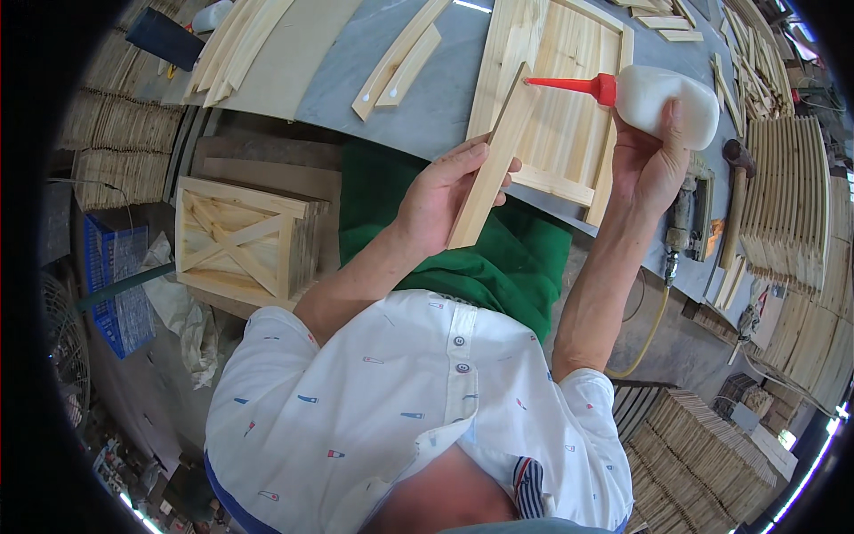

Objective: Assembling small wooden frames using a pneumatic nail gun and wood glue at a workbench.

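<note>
My left hand grips a pale wooden slat near its lower end, holding it tilted over the table's front edge. In my right hand is a white glue bottle with a long red nozzle, lying sideways. The nozzle tip meets, or nearly meets, the slat's upper end. Behind the slat a framed wooden panel rests on the grey table. Two shorter slats lie to the left, each with a white glue blob at its near end.
A hammer and an air tool with a yellow hose lie at the table's right. Stacked wooden slats stand beyond them. Low on the left are stacked panels with crossed braces and a blue crate.
</note>
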{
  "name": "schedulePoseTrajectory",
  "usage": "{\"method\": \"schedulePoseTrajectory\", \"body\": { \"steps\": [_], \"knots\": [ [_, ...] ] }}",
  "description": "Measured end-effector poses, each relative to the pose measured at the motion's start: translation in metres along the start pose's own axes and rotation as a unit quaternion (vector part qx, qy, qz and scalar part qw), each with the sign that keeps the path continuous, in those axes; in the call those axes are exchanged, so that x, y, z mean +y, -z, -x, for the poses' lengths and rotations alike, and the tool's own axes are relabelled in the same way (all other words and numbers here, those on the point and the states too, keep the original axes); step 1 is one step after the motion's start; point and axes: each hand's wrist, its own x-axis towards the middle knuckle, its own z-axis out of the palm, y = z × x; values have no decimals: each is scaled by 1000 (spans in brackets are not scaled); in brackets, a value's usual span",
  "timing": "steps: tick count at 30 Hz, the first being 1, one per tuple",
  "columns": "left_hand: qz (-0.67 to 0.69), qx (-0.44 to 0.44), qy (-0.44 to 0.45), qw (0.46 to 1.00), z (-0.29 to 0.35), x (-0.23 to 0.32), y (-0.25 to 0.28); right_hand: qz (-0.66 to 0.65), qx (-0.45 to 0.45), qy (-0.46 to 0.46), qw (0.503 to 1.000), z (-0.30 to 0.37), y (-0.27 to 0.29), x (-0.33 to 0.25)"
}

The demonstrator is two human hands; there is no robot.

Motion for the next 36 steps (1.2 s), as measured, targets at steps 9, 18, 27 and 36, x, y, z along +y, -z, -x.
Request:
{"method": "schedulePoseTrajectory", "body": {
  "steps": [9, 18, 27, 36],
  "knots": [
    [17, 11, -2, 1000, 0, 0, -3, -7, -1, -10, 1000, 2, 4, 5],
    [52, 34, -28, 998, -12, 3, 0, -1, -8, -45, 999, 22, 9, 8],
    [38, 67, -47, 996, -23, 14, -2, -10, -43, -101, 994, 56, 9, 6],
    [119, -36, -34, 992, -48, 17, 21, -14, -13, -127, 992, 78, 20, -7]
  ]
}}
